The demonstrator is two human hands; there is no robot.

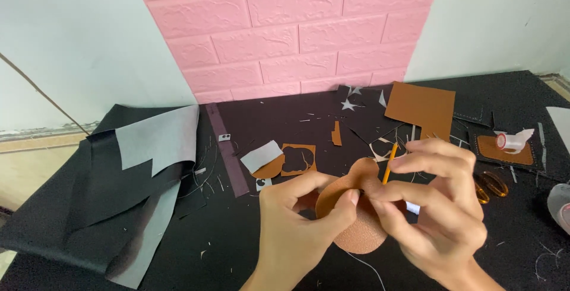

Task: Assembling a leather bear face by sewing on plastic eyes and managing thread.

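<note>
Brown leather shape [356, 220] is sitting near the front edge of the desk [249, 237], pinched in the left hand [297, 231]. The right hand [433, 208] is pinching an orange stick [389, 163] against it. The stick could slip off the rounded edge. Farther back, scraps [297, 159] are crowding the middle; the front left is giving more room.

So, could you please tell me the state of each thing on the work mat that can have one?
Brown leather piece: held up in both hands.
Orange stick: upright, pinched in the right hand.
Left hand: gripping the piece's edge.
Black sheet: folded over, grey side showing.
Brown square: lying flat, shape cut out.
</note>
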